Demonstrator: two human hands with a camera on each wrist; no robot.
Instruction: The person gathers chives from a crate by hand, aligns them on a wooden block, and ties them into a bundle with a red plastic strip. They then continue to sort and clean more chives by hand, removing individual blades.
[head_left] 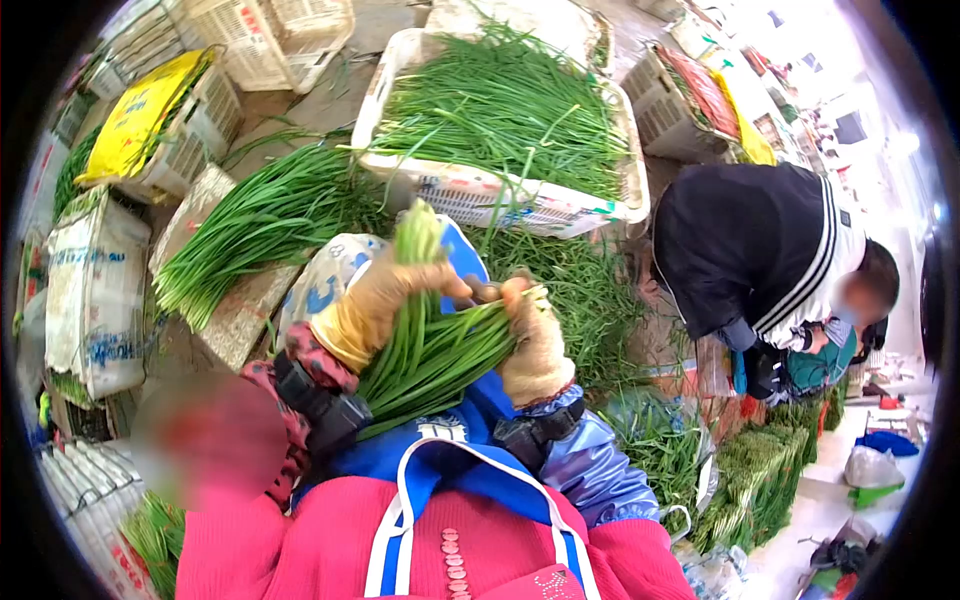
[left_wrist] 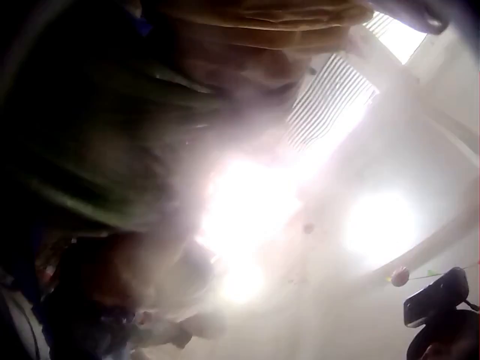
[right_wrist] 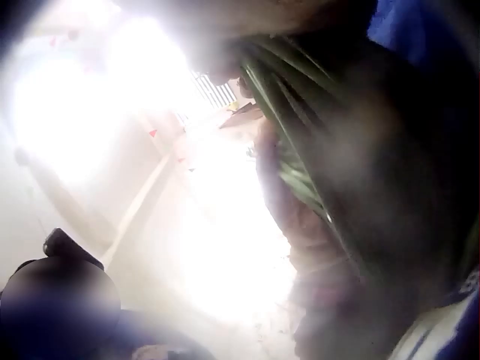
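My left hand, in a tan work glove, grips a bunch of garlic chives with its pale ends pointing up. Gloved too, my right hand holds the pale ends of other garlic chives, whose green leaves slant down across the blue apron. Both hands are close together over the lap, thumbs toward each other. In the left wrist view, the glove shows at the top through glare. Dark green leaves cross the hazy right wrist view.
Ahead stands a white crate heaped with garlic chives. A sorted pile lies on a board at the left, and loose leaves cover the floor at right. A person in a black jacket bends over nearby. More crates line the left.
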